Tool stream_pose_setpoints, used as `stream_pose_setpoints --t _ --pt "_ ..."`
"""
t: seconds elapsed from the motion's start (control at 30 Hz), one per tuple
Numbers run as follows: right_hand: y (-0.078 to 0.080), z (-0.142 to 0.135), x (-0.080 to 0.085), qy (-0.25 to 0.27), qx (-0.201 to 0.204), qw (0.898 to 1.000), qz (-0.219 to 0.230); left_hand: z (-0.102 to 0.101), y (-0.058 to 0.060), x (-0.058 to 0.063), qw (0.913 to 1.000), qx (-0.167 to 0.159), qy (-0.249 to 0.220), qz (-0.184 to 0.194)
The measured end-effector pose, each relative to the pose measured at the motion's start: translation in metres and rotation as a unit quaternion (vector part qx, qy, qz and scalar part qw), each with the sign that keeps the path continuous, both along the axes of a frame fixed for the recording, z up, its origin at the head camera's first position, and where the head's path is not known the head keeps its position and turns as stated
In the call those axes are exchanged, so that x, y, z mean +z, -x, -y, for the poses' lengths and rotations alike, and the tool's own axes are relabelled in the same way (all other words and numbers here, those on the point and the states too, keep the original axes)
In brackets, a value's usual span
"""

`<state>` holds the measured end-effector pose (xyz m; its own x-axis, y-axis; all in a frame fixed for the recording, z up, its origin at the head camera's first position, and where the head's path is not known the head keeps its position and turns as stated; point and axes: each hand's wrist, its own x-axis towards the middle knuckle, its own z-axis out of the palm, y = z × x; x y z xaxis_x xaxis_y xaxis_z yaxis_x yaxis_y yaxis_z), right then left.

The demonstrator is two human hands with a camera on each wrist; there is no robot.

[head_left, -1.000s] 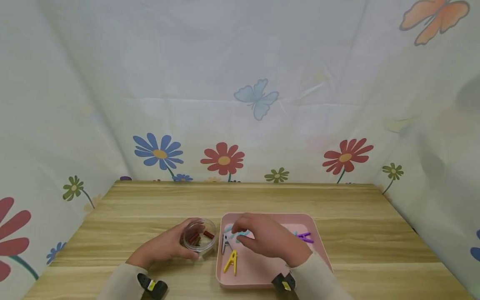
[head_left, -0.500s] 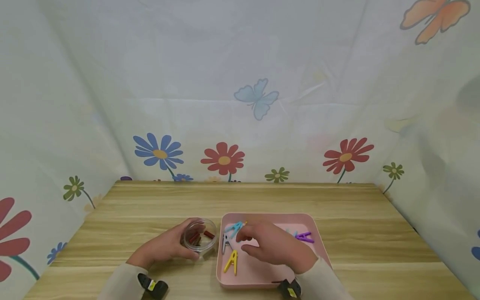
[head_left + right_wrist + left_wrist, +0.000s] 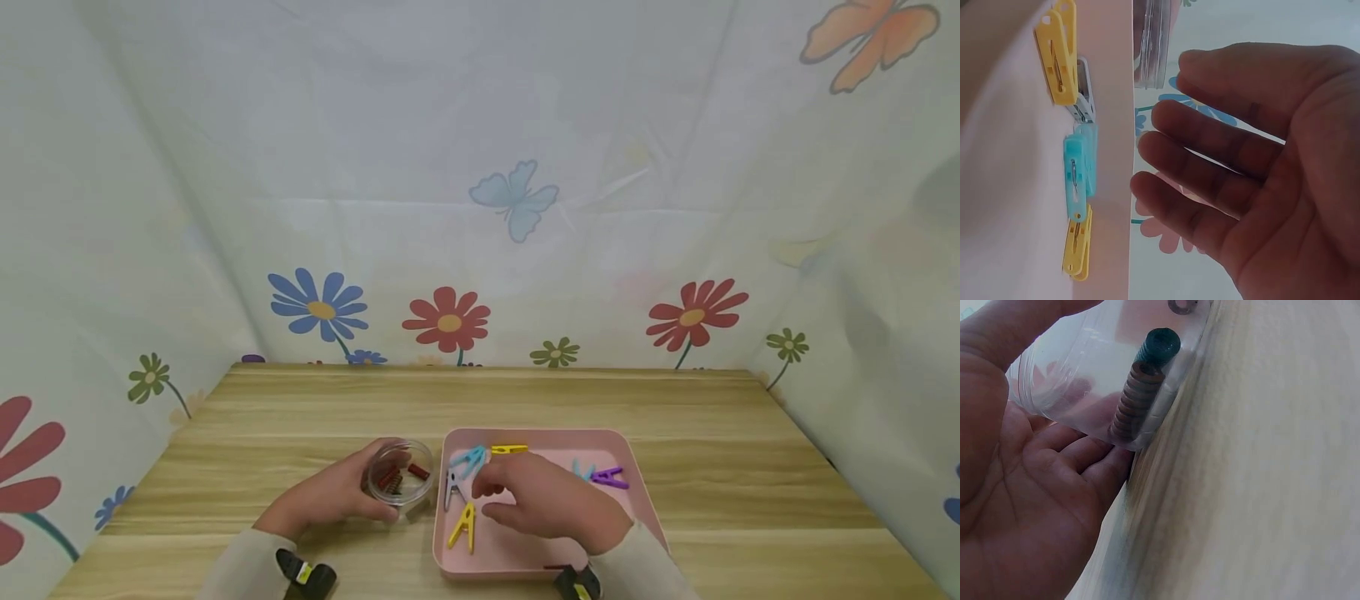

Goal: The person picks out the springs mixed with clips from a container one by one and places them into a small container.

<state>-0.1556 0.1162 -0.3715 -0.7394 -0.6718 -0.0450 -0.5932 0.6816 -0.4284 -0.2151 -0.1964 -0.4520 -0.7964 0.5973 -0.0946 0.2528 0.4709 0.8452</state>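
My left hand (image 3: 337,487) grips a clear round plastic jar (image 3: 405,500) from its left side, thumb and fingers wrapped about it. Inside lie several coil springs (image 3: 418,472); close up in the left wrist view, a green spring (image 3: 1161,345) rests against a brownish one (image 3: 1135,403). Over the pink tray (image 3: 517,560) hovers my right hand (image 3: 543,498), its fingers relaxed and holding nothing. Left of it in the tray are a yellow clothespin (image 3: 463,527), a grey one (image 3: 453,490) and a light blue one (image 3: 471,457). Another yellow clothespin (image 3: 510,449) lies at the back wall.
At the tray's right side, a purple clothespin (image 3: 610,477) lies beside a light blue one (image 3: 582,470), partly hidden by my right hand. Jar and tray stand side by side on a wood-grain table (image 3: 360,408). A flowered cloth (image 3: 420,250) hangs around the table.
My right hand has moved slightly right and back from the left-hand light blue clothespin, uncovering it and the yellow one at the back wall. The left hand and jar stay put.
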Motion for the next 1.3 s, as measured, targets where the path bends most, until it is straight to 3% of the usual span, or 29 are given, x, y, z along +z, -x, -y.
stream_pose_setpoints --t 0.77,1.07,1.3 --pt "-0.003 0.002 -0.011 -0.028 0.012 0.998 0.055 -0.001 -0.004 0.003 1.0000 0.006 -0.001 0.001" --pt "-0.001 0.001 -0.016 -0.028 0.044 0.998 0.040 0.000 -0.004 0.003 0.9999 0.001 -0.008 0.007" --pt "-0.003 0.000 -0.018 -0.037 0.025 0.996 0.083 0.000 -0.003 0.004 0.9999 -0.001 -0.011 0.006"
